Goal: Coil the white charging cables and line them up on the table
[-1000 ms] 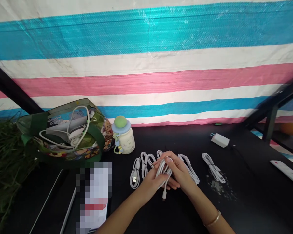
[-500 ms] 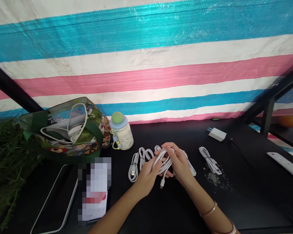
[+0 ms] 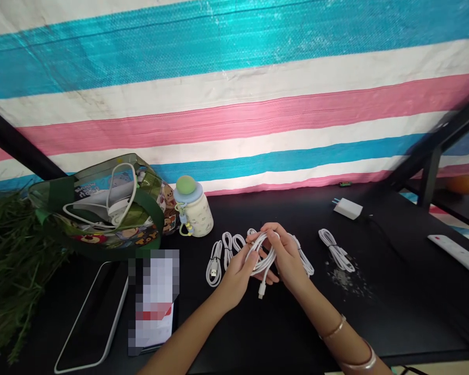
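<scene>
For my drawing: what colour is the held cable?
The cable is white, best in the head view.

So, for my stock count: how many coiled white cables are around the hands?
Seven: the held coil between left hand and right hand, four coils to its left, one coil beside the right hand, one coil further right. Hands may hide more.

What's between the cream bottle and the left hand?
In the head view, coiled white USB cables lie on the black table between the cream bottle and the left hand.

A white charging cable (image 3: 262,256) is gathered in a loose coil of several loops. Its plug end (image 3: 261,291) dangles downward, below the coil.
</scene>
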`<control>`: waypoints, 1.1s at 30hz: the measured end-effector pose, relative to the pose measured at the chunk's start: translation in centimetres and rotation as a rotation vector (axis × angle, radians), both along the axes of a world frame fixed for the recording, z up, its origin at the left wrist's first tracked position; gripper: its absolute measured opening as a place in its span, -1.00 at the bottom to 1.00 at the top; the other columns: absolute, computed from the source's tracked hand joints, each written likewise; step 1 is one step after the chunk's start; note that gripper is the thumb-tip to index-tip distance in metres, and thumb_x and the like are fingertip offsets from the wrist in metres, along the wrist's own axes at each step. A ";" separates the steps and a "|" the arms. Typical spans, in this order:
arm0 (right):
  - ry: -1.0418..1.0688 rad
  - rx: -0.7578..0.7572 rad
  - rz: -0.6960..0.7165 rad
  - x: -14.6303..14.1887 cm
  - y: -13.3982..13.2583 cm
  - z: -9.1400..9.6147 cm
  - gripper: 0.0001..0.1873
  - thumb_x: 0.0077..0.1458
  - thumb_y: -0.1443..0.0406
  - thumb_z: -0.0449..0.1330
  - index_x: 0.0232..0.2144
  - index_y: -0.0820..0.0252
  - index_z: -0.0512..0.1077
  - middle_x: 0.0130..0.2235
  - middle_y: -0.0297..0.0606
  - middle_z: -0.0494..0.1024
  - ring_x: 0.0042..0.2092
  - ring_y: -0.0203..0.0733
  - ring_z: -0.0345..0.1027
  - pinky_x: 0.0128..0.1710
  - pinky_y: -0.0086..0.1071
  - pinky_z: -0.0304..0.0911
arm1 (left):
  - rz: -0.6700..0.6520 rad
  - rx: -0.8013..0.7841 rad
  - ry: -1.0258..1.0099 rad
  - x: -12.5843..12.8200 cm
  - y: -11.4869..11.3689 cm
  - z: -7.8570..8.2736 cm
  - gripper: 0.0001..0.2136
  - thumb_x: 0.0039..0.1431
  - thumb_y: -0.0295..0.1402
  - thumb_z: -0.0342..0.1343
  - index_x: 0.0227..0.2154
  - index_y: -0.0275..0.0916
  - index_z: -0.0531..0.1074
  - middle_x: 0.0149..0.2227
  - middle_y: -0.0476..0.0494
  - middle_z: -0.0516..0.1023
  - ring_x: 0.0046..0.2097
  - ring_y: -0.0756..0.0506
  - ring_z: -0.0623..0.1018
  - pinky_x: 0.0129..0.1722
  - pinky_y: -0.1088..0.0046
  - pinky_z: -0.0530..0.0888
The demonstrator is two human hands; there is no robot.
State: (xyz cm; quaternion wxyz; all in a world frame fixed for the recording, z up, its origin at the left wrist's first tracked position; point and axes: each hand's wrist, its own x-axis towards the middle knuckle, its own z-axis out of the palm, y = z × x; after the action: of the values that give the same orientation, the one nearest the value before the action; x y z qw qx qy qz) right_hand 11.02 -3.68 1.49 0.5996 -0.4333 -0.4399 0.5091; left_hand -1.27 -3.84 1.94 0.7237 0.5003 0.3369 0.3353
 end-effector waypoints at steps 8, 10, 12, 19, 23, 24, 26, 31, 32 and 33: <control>-0.018 0.047 -0.058 -0.4 0.0 0.3 -0.62 0.04 -0.07 0.14 -0.45 0.08 0.26 -0.48 -0.31 0.57 -0.43 -0.19 0.42 -0.29 -0.27 0.34 | 0.011 -0.043 -0.013 0.3 -0.3 -0.4 -0.45 -0.02 0.18 0.06 -0.25 -0.26 0.37 -0.60 0.05 0.38 -0.52 -0.05 0.49 -0.43 0.42 0.41; -0.066 0.072 -0.109 -0.5 -0.1 0.3 -0.63 0.08 -0.06 0.11 -0.46 0.08 0.25 -0.49 -0.31 0.55 -0.44 -0.20 0.40 -0.30 -0.28 0.33 | 0.026 -0.024 -0.005 0.4 -0.5 -0.3 -0.45 0.03 0.13 0.06 -0.12 -0.24 0.35 -0.56 0.04 0.39 -0.51 -0.04 0.48 -0.43 0.43 0.39; -0.141 0.100 -0.172 -0.5 -0.2 0.3 -0.64 0.11 -0.06 0.06 -0.45 0.08 0.25 -0.50 -0.32 0.53 -0.45 -0.21 0.39 -0.34 -0.30 0.32 | 0.038 0.012 0.022 0.3 -0.7 -0.2 -0.47 0.06 0.11 0.02 -0.09 -0.23 0.32 -0.57 0.05 0.37 -0.54 -0.01 0.42 -0.49 0.46 0.34; -0.468 0.165 -0.281 -0.3 -0.6 0.6 -0.69 0.17 0.03 -0.01 -0.43 0.10 0.29 -0.62 -0.44 0.30 -0.61 -0.31 0.15 -0.59 -0.40 0.09 | 0.076 0.131 0.136 0.1 -0.7 0.2 -0.58 0.12 0.12 -0.08 -0.43 -0.19 0.24 -0.68 0.15 0.19 -0.63 0.06 0.14 -0.55 0.46 0.11; -0.376 0.116 -0.255 -0.2 -0.3 0.3 -0.64 0.14 -0.02 0.01 -0.48 0.11 0.27 -0.68 -0.52 0.12 -0.65 -0.36 -0.01 -0.65 -0.44 -0.05 | 0.061 0.113 0.133 0.2 -0.7 0.2 -0.57 0.11 0.13 -0.08 -0.42 -0.19 0.25 -0.69 0.16 0.15 -0.62 0.05 0.14 -0.53 0.45 0.09; -0.345 0.102 -0.247 -0.1 -0.2 0.2 -0.62 0.12 -0.04 0.04 -0.50 0.11 0.26 -0.68 -0.52 0.10 -0.65 -0.37 -0.04 -0.65 -0.44 -0.06 | 0.052 0.105 0.136 0.2 -0.7 0.2 -0.57 0.11 0.13 -0.08 -0.41 -0.19 0.25 -0.69 0.17 0.14 -0.63 0.05 0.14 -0.53 0.45 0.09; -0.298 0.080 -0.220 0.1 0.0 0.1 -0.58 0.08 -0.07 0.08 -0.53 0.11 0.25 -0.68 -0.54 0.07 -0.65 -0.39 -0.08 -0.65 -0.45 -0.07 | 0.035 0.099 0.139 0.3 -0.6 0.1 -0.58 0.11 0.12 -0.09 -0.41 -0.19 0.24 -0.70 0.17 0.14 -0.63 0.05 0.13 -0.53 0.45 0.08; -0.269 0.062 -0.173 0.4 0.1 0.4 -0.49 0.02 -0.17 0.07 -0.58 0.10 0.20 -0.69 -0.55 0.05 -0.65 -0.40 -0.12 -0.66 -0.45 -0.07 | 0.022 0.131 0.154 0.2 -0.6 0.1 -0.60 0.13 0.10 -0.12 -0.41 -0.18 0.23 -0.70 0.17 0.14 -0.64 0.05 0.12 -0.54 0.45 0.08; -0.283 0.065 -0.174 0.4 0.1 0.6 -0.49 0.01 -0.18 0.08 -0.59 0.10 0.19 -0.69 -0.54 0.06 -0.65 -0.40 -0.11 -0.66 -0.45 -0.07 | 0.022 0.138 0.163 0.1 -0.6 0.2 -0.61 0.14 0.08 -0.12 -0.41 -0.19 0.24 -0.70 0.17 0.14 -0.64 0.05 0.12 -0.55 0.45 0.08; -0.302 0.070 -0.171 0.4 0.0 0.7 -0.48 0.00 -0.18 0.09 -0.60 0.10 0.18 -0.70 -0.54 0.07 -0.65 -0.40 -0.10 -0.66 -0.45 -0.06 | 0.020 0.145 0.173 0.1 -0.6 0.2 -0.62 0.15 0.06 -0.12 -0.40 -0.19 0.24 -0.70 0.17 0.15 -0.64 0.05 0.12 -0.55 0.46 0.08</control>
State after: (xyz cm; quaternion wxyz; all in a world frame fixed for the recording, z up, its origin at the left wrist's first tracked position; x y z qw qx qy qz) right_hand 11.44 -3.66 2.16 0.5827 -0.5195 -0.5038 0.3699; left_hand -1.21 -4.43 2.09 0.6505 0.5749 0.3780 0.3217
